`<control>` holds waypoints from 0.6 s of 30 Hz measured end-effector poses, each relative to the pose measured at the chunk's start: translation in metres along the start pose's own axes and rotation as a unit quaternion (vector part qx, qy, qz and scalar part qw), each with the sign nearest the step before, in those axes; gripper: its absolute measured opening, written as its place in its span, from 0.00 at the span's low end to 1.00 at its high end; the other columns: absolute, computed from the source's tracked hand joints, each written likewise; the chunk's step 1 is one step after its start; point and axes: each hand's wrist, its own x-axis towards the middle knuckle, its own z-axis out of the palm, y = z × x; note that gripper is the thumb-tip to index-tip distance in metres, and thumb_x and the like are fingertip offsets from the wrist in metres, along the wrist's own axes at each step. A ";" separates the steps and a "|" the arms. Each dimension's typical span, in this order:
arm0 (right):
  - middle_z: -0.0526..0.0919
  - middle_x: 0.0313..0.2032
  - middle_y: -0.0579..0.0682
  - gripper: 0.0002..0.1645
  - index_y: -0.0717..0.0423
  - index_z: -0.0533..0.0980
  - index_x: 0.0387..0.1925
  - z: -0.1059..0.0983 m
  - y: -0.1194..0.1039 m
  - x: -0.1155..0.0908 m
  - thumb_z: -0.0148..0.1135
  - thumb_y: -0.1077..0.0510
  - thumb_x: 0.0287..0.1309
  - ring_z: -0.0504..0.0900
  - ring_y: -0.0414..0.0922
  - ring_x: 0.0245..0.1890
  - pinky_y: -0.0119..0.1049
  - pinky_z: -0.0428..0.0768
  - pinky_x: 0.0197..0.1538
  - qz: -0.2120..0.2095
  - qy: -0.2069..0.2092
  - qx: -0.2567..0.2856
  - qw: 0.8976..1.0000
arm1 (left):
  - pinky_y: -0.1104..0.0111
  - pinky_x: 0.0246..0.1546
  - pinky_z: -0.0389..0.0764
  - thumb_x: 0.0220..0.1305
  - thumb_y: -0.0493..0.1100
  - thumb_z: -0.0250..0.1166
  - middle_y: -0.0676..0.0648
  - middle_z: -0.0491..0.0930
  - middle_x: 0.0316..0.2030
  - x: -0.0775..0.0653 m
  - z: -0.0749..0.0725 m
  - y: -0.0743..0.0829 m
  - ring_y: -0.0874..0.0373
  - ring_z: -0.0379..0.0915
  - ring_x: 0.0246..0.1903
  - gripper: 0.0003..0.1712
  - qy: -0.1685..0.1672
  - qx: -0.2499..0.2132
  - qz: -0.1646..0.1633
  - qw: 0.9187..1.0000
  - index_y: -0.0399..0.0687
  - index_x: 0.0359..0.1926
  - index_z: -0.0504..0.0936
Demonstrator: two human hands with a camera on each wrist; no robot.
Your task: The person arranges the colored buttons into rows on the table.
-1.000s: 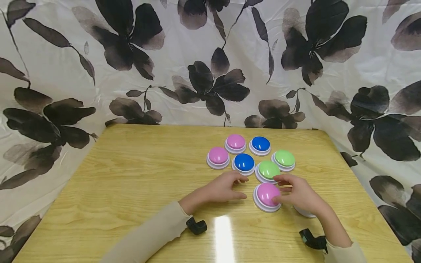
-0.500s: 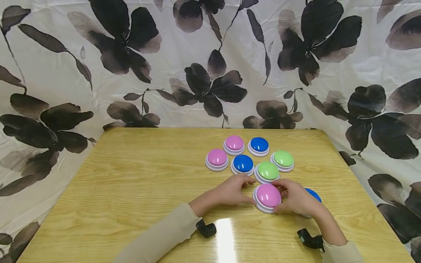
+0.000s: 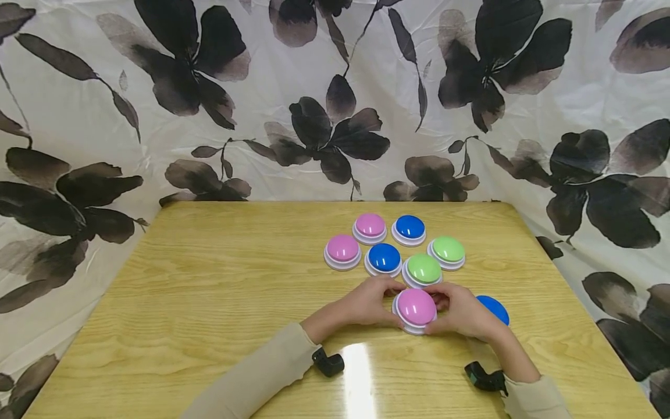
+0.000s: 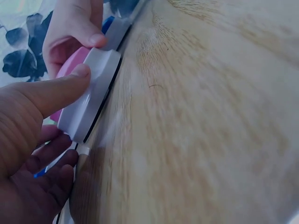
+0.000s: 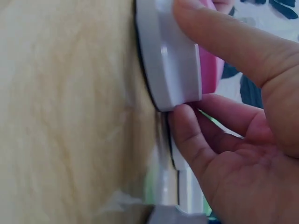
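A pink push button with a round white base stands on the wooden table between both hands. My left hand holds it from the left, thumb on the near side of the base and fingers curled toward its far side. From the right, my right hand grips the same base, thumb in front and fingers behind. The left wrist view shows the left thumb pressing the white base. In the right wrist view, the right thumb and bent fingers lie around the base, which sits close over the tabletop.
Right behind the held button is a green button, with another green button farther right. Two blue buttons and two pink buttons stand beyond. A blue button is partly hidden by the right hand. Floral cloth hangs behind the table.
My left hand has come in from the left to the pink button's rim. Both hands now hold the button, and it has shifted slightly left. More of the blue button at right shows.
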 end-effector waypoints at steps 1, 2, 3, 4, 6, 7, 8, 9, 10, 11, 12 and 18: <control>0.79 0.45 0.52 0.46 0.65 0.73 0.58 0.001 0.000 0.001 0.83 0.54 0.35 0.78 0.47 0.41 0.36 0.80 0.44 -0.004 0.002 0.001 1.000 | 0.77 0.50 0.73 0.42 0.51 0.82 0.57 0.80 0.47 -0.001 0.000 0.000 0.69 0.72 0.45 0.39 0.003 0.000 0.001 1.000 0.46 0.57 0.79; 0.79 0.44 0.52 0.46 0.65 0.73 0.57 0.003 -0.001 0.002 0.83 0.55 0.35 0.78 0.47 0.41 0.36 0.80 0.44 -0.007 0.004 0.003 1.000 | 0.77 0.49 0.73 0.41 0.50 0.82 0.57 0.80 0.46 -0.001 -0.001 -0.001 0.69 0.72 0.45 0.39 0.005 0.000 0.000 1.000 0.45 0.56 0.80; 0.79 0.43 0.52 0.46 0.65 0.73 0.57 0.004 -0.001 0.002 0.83 0.55 0.35 0.77 0.47 0.40 0.35 0.80 0.43 -0.010 0.006 0.004 1.000 | 0.77 0.48 0.73 0.41 0.50 0.82 0.57 0.80 0.46 -0.002 -0.001 -0.001 0.69 0.72 0.44 0.38 0.007 0.000 -0.003 1.000 0.45 0.55 0.80; 0.78 0.43 0.52 0.45 0.65 0.73 0.57 0.005 -0.001 0.003 0.83 0.55 0.35 0.77 0.47 0.40 0.35 0.80 0.42 -0.009 0.008 0.006 1.000 | 0.77 0.47 0.74 0.41 0.49 0.82 0.56 0.80 0.45 -0.003 -0.002 -0.001 0.69 0.72 0.43 0.38 0.008 -0.004 -0.005 1.000 0.44 0.55 0.80; 0.78 0.42 0.53 0.45 0.66 0.73 0.57 0.007 -0.002 0.003 0.83 0.55 0.35 0.76 0.48 0.39 0.35 0.80 0.41 -0.012 0.009 0.010 1.000 | 0.77 0.45 0.75 0.41 0.49 0.82 0.55 0.80 0.44 -0.005 -0.002 -0.002 0.69 0.73 0.42 0.39 0.007 -0.012 -0.013 1.000 0.42 0.55 0.80; 0.78 0.42 0.53 0.45 0.67 0.73 0.57 0.008 -0.002 0.004 0.83 0.55 0.35 0.76 0.48 0.39 0.35 0.80 0.41 -0.015 0.008 0.011 1.000 | 0.78 0.45 0.75 0.41 0.48 0.83 0.54 0.79 0.44 -0.006 -0.002 -0.002 0.69 0.73 0.42 0.39 0.005 -0.012 -0.016 1.000 0.41 0.55 0.80; 0.78 0.41 0.53 0.45 0.67 0.73 0.56 0.009 -0.002 0.004 0.83 0.55 0.35 0.76 0.49 0.38 0.34 0.80 0.40 -0.017 0.009 0.012 1.000 | 0.78 0.44 0.75 0.41 0.48 0.83 0.54 0.79 0.44 -0.007 -0.003 -0.003 0.68 0.73 0.41 0.39 0.004 -0.016 -0.018 1.000 0.40 0.55 0.79; 0.78 0.41 0.53 0.45 0.67 0.73 0.56 0.010 -0.003 0.005 0.83 0.55 0.35 0.76 0.49 0.38 0.34 0.80 0.40 -0.019 0.009 0.013 1.000 | 0.78 0.44 0.76 0.40 0.48 0.83 0.53 0.79 0.44 -0.007 -0.003 -0.004 0.68 0.73 0.41 0.39 0.003 -0.018 -0.020 1.000 0.39 0.55 0.79; 0.78 0.41 0.53 0.45 0.67 0.73 0.56 0.011 -0.003 0.005 0.83 0.55 0.35 0.76 0.49 0.38 0.34 0.80 0.40 -0.023 0.010 0.013 1.000 | 0.78 0.43 0.76 0.40 0.47 0.83 0.53 0.78 0.44 -0.008 -0.004 -0.004 0.68 0.73 0.41 0.39 0.003 -0.019 -0.022 1.000 0.39 0.55 0.79; 0.79 0.41 0.53 0.45 0.67 0.73 0.56 0.013 -0.004 0.005 0.83 0.55 0.35 0.77 0.49 0.38 0.34 0.80 0.40 -0.025 0.009 0.014 1.000 | 0.78 0.44 0.76 0.40 0.47 0.83 0.53 0.78 0.44 -0.010 -0.004 -0.005 0.68 0.72 0.41 0.39 0.004 -0.021 -0.025 0.999 0.39 0.55 0.79; 0.79 0.40 0.53 0.45 0.67 0.73 0.56 0.014 -0.004 0.005 0.84 0.54 0.35 0.77 0.49 0.38 0.34 0.80 0.40 -0.026 0.009 0.014 1.000 | 0.78 0.44 0.76 0.40 0.46 0.83 0.53 0.78 0.43 -0.011 -0.005 -0.006 0.68 0.72 0.41 0.39 0.004 -0.021 -0.027 0.999 0.39 0.55 0.79; 0.79 0.39 0.49 0.47 0.64 0.74 0.56 0.029 -0.015 0.016 0.85 0.50 0.32 0.77 0.47 0.37 0.34 0.80 0.40 -0.021 0.015 -0.012 1.000 | 0.77 0.44 0.76 0.40 0.46 0.83 0.53 0.78 0.44 -0.029 -0.017 -0.011 0.67 0.72 0.41 0.39 0.013 -0.034 -0.039 0.999 0.40 0.55 0.80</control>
